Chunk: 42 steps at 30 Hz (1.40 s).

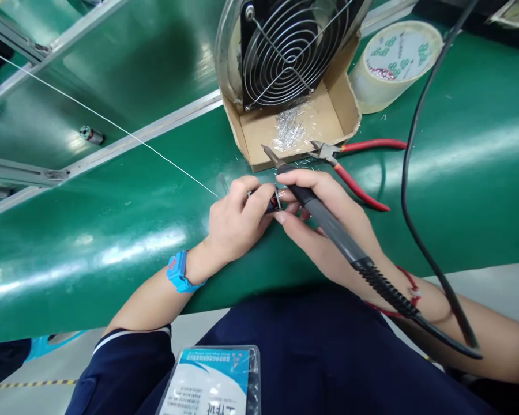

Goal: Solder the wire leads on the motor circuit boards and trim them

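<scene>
Between the fingers of my left hand (237, 216) is a small motor-like part (273, 203), mostly covered by the fingers and thumb. A thin white wire (155, 151) runs from the upper left down to this hand. My right hand (335, 230) grips a soldering iron (333, 225), its tip pointing up and left above the front of a cardboard box (346, 106). The right thumb and fingertips also come close to the small part; whether they press on it is hard to make out.
Behind my hands, a black fan with a wire guard (289, 63) stands at the box, which holds many metal clippings (289, 128). Red-handled cutters (358, 164) lie beside it, near a tape roll (393, 66). The iron's black cable (409, 190) loops at right. A small cylindrical part (91, 135) lies further left.
</scene>
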### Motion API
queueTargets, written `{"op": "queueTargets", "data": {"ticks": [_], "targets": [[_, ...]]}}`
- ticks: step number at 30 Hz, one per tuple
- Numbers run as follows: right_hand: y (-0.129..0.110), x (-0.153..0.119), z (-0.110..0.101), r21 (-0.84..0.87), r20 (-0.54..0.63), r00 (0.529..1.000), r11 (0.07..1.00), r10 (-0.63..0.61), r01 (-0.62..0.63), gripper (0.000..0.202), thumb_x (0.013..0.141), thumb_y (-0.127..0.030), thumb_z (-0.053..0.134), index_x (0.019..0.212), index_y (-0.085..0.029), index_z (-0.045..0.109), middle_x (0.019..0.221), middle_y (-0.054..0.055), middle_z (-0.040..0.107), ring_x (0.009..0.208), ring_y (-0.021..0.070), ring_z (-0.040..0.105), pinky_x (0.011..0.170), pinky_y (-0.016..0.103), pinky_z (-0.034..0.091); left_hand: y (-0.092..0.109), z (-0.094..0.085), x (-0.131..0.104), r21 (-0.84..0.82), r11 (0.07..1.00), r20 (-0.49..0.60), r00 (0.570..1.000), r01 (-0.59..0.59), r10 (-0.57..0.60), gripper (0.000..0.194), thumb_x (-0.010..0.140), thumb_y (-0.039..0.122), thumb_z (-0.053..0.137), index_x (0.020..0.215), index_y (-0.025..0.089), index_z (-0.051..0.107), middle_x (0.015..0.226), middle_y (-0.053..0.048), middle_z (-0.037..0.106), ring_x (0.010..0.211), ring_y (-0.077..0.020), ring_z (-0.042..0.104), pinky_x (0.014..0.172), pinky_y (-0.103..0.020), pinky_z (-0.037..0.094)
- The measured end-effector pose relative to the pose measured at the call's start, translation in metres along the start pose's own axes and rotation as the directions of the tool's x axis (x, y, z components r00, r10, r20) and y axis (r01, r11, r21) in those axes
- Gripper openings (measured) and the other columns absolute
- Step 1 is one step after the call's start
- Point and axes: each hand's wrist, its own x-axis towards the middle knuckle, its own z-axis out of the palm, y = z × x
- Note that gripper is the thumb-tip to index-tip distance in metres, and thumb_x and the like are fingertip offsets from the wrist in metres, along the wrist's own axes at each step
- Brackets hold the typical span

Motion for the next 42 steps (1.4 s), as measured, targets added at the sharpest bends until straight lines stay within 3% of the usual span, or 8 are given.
{"op": "queueTargets", "data": {"ticks": [5, 12, 16, 19, 21, 30, 37, 42], "targets": [[0.002, -0.005, 0.014, 0.074, -0.147, 0.989, 0.996, -0.028, 0.039, 0.035, 0.086, -0.021, 0.065, 0.119, -0.03, 0.057, 0.102, 0.0, 0.066, 0.087, 0.014, 0.065, 0.075, 0.03, 0.061, 0.002, 0.004, -0.003, -0.016, 1.0, -0.066, 0.998, -0.013, 0.011, 0.027, 0.093, 0.023, 0.061, 0.118, 0.019, 0.053, 0.106, -0.007, 0.06, 0.093, -0.0156, 0.06, 0.058, -0.024, 0.04], [0.006, 0.0, 0.002, -0.349, -0.007, 0.969, 0.909, -0.246, 0.228, 0.028, 0.091, -0.029, 0.061, 0.118, -0.029, 0.059, 0.103, 0.003, 0.071, 0.088, 0.0237, 0.067, 0.079, 0.045, 0.056, 0.0, 0.006, 0.0, -0.304, 0.915, 0.117, 0.963, 0.266, -0.241, 0.028, 0.09, 0.027, 0.067, 0.115, 0.017, 0.062, 0.105, -0.008, 0.056, 0.1, -0.0162, 0.055, 0.071, -0.023, 0.048], [0.002, 0.005, -0.018, -0.343, -0.08, 0.962, 0.913, -0.262, 0.22, 0.038, 0.088, -0.024, 0.066, 0.123, -0.033, 0.055, 0.103, 0.0, 0.071, 0.095, 0.0211, 0.069, 0.09, 0.042, 0.054, -0.009, 0.009, 0.0, -0.568, 0.607, 0.406, 0.831, 0.556, -0.38, 0.043, 0.081, 0.039, 0.079, 0.118, 0.019, 0.066, 0.098, -0.005, 0.057, 0.08, -0.0124, 0.053, 0.062, -0.022, 0.044], [-0.002, 0.013, -0.029, -0.261, 0.007, 0.982, 0.948, -0.187, 0.182, 0.039, 0.088, -0.017, 0.062, 0.121, -0.036, 0.053, 0.099, -0.004, 0.069, 0.095, 0.0164, 0.069, 0.092, 0.035, 0.056, -0.01, 0.01, -0.001, -0.655, 0.318, 0.608, 0.727, 0.686, -0.318, 0.055, 0.079, 0.05, 0.078, 0.123, 0.021, 0.064, 0.095, -0.005, 0.061, 0.062, -0.0085, 0.045, 0.051, -0.022, 0.036], [-0.003, 0.02, -0.034, -0.202, 0.073, 0.989, 0.969, -0.128, 0.14, 0.039, 0.086, -0.015, 0.062, 0.118, -0.035, 0.053, 0.096, -0.005, 0.068, 0.091, 0.0149, 0.069, 0.09, 0.032, 0.057, -0.006, 0.007, -0.001, -0.656, 0.261, 0.655, 0.706, 0.709, -0.271, 0.057, 0.079, 0.052, 0.079, 0.125, 0.023, 0.064, 0.09, -0.004, 0.062, 0.061, -0.0092, 0.045, 0.051, -0.023, 0.034], [0.002, 0.033, -0.041, -0.166, 0.219, 0.975, 0.983, -0.036, 0.074, 0.043, 0.081, -0.012, 0.065, 0.119, -0.031, 0.056, 0.087, -0.005, 0.068, 0.08, 0.0131, 0.065, 0.08, 0.026, 0.058, 0.002, -0.006, 0.003, -0.646, 0.35, 0.673, 0.723, 0.678, -0.158, 0.053, 0.087, 0.046, 0.072, 0.135, 0.025, 0.063, 0.057, 0.006, 0.037, 0.05, -0.0081, 0.03, 0.047, -0.023, 0.027], [0.004, 0.035, -0.035, -0.225, 0.221, 0.974, 0.969, -0.053, 0.103, 0.033, 0.084, -0.017, 0.063, 0.115, -0.028, 0.059, 0.084, -0.003, 0.068, 0.087, 0.0146, 0.067, 0.091, 0.03, 0.055, 0.003, -0.008, 0.01, -0.649, 0.499, 0.579, 0.798, 0.574, -0.165, 0.043, 0.085, 0.039, 0.075, 0.123, 0.02, 0.07, 0.068, 0.004, 0.047, 0.052, -0.0058, 0.032, 0.048, -0.022, 0.032], [0.006, 0.033, -0.031, -0.186, 0.224, 0.968, 0.97, -0.114, 0.157, 0.033, 0.081, -0.011, 0.06, 0.11, -0.027, 0.057, 0.086, -0.005, 0.067, 0.079, 0.0109, 0.066, 0.087, 0.029, 0.055, 0.005, -0.009, 0.01, -0.617, 0.535, 0.577, 0.794, 0.577, -0.191, 0.042, 0.085, 0.039, 0.075, 0.122, 0.019, 0.071, 0.068, 0.003, 0.049, 0.052, -0.0057, 0.032, 0.047, -0.021, 0.03]]}}
